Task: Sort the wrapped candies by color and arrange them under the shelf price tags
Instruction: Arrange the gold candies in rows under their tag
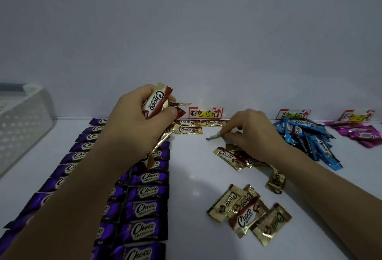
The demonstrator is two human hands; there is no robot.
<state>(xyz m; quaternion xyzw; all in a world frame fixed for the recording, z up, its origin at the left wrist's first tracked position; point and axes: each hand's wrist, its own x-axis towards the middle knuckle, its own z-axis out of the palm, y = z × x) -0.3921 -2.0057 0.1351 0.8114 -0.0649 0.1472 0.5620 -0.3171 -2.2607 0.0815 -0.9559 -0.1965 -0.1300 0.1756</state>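
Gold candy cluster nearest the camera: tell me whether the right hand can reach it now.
Probably yes. The gold candy cluster lies uncovered on the shelf beside the right forearm, with nothing over it. But the right hand pinches a single candy, so it would need setting down first.

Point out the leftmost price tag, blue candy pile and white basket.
leftmost price tag [206,113], head view, on its yellow strip.
blue candy pile [310,135], head view, on a top wrapper.
white basket [24,123], head view, its perforated side wall.

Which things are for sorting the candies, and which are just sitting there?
For the job: purple candies, gold candies, blue candies, pink candies, price tags, left hand, right hand.
Just sitting there: basket.
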